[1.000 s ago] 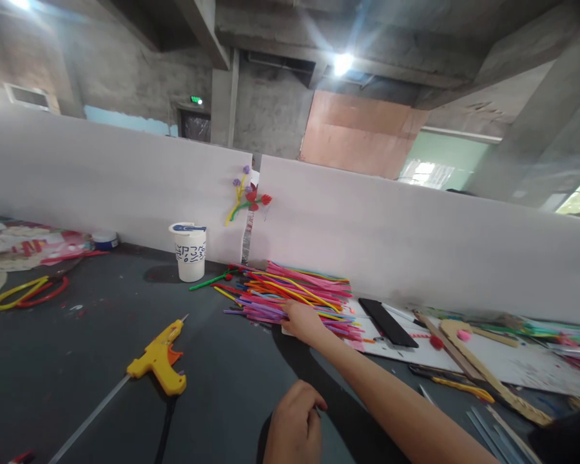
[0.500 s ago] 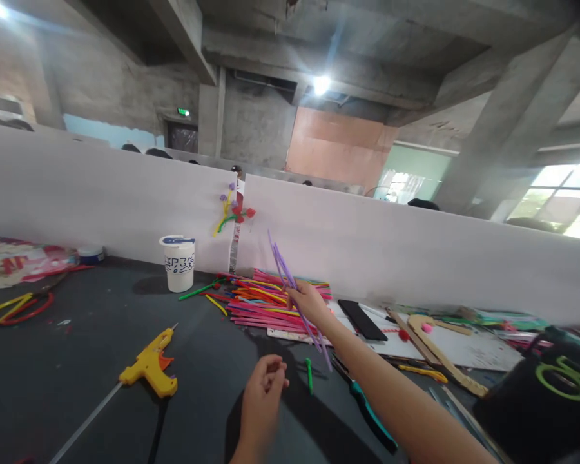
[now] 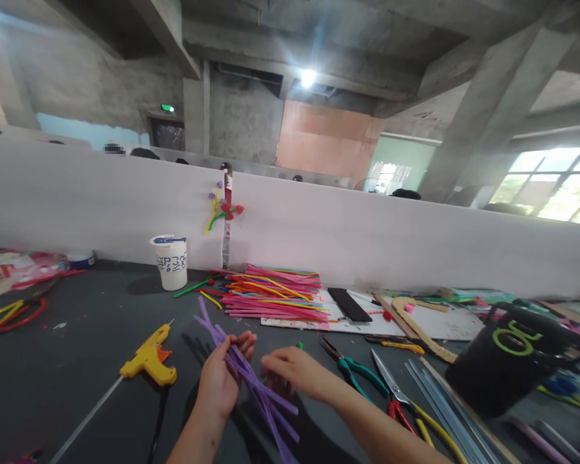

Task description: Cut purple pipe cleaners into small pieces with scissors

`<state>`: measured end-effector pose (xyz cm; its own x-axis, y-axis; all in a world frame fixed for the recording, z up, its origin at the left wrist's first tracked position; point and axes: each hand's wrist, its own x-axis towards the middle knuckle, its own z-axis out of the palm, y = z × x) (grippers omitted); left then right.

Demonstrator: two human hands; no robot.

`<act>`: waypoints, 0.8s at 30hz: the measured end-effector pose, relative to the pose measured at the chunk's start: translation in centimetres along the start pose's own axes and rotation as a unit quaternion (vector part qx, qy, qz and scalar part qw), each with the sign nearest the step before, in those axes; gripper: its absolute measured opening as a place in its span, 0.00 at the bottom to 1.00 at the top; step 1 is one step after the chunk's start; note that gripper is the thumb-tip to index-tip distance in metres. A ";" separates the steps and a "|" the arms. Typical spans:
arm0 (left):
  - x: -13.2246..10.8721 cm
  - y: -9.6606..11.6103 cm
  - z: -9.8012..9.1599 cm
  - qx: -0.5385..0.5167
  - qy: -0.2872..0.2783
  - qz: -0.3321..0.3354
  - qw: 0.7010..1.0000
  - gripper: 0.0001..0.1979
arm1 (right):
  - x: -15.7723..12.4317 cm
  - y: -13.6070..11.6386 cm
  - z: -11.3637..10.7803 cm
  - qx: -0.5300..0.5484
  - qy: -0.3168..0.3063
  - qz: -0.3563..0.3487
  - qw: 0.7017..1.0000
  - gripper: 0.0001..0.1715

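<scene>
Several purple pipe cleaners [image 3: 254, 380] cross in a loose bundle, slanting from upper left to lower right over the dark table. My left hand [image 3: 222, 380] is closed on them, thumb over the strips and fingertips curled upward. Close by on the right is my right hand [image 3: 294, 370], its fingers bent together beside the bundle; the undersides are hidden, so what they hold cannot be seen. The tip of a short green piece [image 3: 299, 346] shows just behind that hand. Further back lies a pile of pink, orange, red and yellow pipe cleaners [image 3: 270, 293].
A yellow glue gun [image 3: 149, 357] rests at left, below a white lidded cup [image 3: 173, 264]. Pliers [image 3: 355, 367], scissors [image 3: 391, 380] and a black bag-like container [image 3: 493, 367] lie to the right. A black phone-like slab [image 3: 348, 305] sits near the white partition [image 3: 367, 238].
My right hand has come down and back from the pile. The purple pipe cleaners it held up are now in my left hand. The view has shifted slightly right.
</scene>
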<state>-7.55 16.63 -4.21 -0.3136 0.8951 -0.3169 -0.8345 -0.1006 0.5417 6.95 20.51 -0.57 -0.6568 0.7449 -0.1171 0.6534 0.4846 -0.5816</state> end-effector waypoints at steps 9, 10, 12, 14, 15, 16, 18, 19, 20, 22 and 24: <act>-0.7 -3.3 -0.5 0.063 -0.006 0.026 0.998 0.03 | 1.3 5.8 0.8 -0.246 0.166 0.100 0.950 0.13; -0.8 -3.6 -0.5 0.068 -0.003 0.036 0.997 0.04 | 1.8 5.7 0.7 -0.265 0.176 0.095 0.943 0.12; -0.9 -4.1 -0.5 0.078 0.005 0.052 0.996 0.06 | 3.3 5.3 0.0 -0.299 0.197 0.081 0.930 0.13; -0.8 -4.3 -0.5 0.087 0.012 0.057 0.994 0.08 | 5.3 4.6 -1.0 -0.325 0.208 0.050 0.921 0.14; -0.8 -4.4 -0.5 0.091 0.014 0.058 0.994 0.09 | 6.5 4.3 -1.3 -0.334 0.204 0.025 0.920 0.14; -0.8 -4.4 -0.5 0.094 0.015 0.057 0.994 0.09 | 7.7 3.8 -1.6 -0.342 0.195 -0.002 0.919 0.14; -0.7 -4.5 -0.4 0.101 0.020 0.054 0.993 0.11 | 10.1 3.1 -1.6 -0.354 0.171 -0.050 0.918 0.14; -0.7 -4.5 -0.4 0.104 0.024 0.051 0.993 0.11 | 11.2 2.9 -1.5 -0.360 0.163 -0.066 0.916 0.15; -0.6 -4.5 -0.4 0.107 0.029 0.050 0.993 0.12 | 12.1 2.7 -1.2 -0.366 0.160 -0.075 0.914 0.15; -0.5 -4.5 -0.3 0.108 0.035 0.049 0.992 0.13 | 13.5 2.7 -0.8 -0.377 0.167 -0.077 0.908 0.15; -0.4 -4.5 -0.3 0.109 0.035 0.053 0.992 0.13 | 14.3 3.1 -0.6 -0.383 0.184 -0.066 0.903 0.15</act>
<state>-3.77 16.64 -6.75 -0.4306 0.8520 -0.2980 -0.6801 -0.0891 0.7277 -0.19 32.90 -3.58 -0.6702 0.6912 0.2704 0.7401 0.6498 0.1733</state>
